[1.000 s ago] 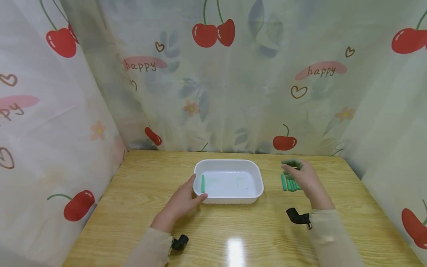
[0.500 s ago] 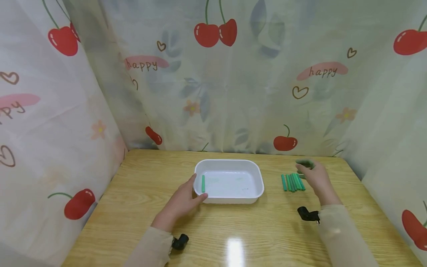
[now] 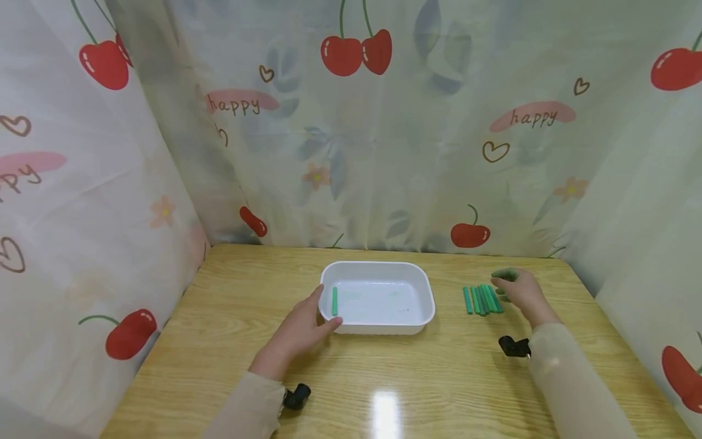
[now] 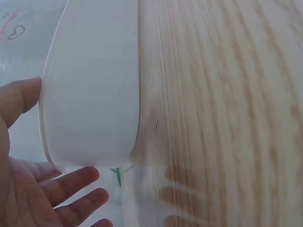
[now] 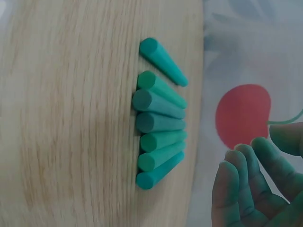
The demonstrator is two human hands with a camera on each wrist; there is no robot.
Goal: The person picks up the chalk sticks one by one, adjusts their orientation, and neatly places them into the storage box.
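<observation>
A white plastic tray [image 3: 377,267] stands on the table, with one green chalk stick [image 3: 335,301] lying in it near its left end. My left hand [image 3: 300,327] spans the tray's left end, thumb and a finger touching its rim. The left wrist view shows that thumb [image 4: 21,97] against the rim and the other fingers loosely spread below. On the right, several green chalk sticks [image 3: 482,300] lie side by side. Just right of them hovers my right hand [image 3: 522,295], its fingers loosely bent and holding nothing. Green dust coats its fingertips [image 5: 227,177] in the right wrist view.
The wooden table [image 3: 428,381] ends at a curtain [image 3: 378,152] printed with cherries, which also rises on both sides. One chalk stick [image 5: 163,61] lies slightly apart from the row. Faint green marks show on the tray's floor.
My right hand has moved right, from above the chalk sticks to beside them, uncovering the row. The left hand stays at the tray.
</observation>
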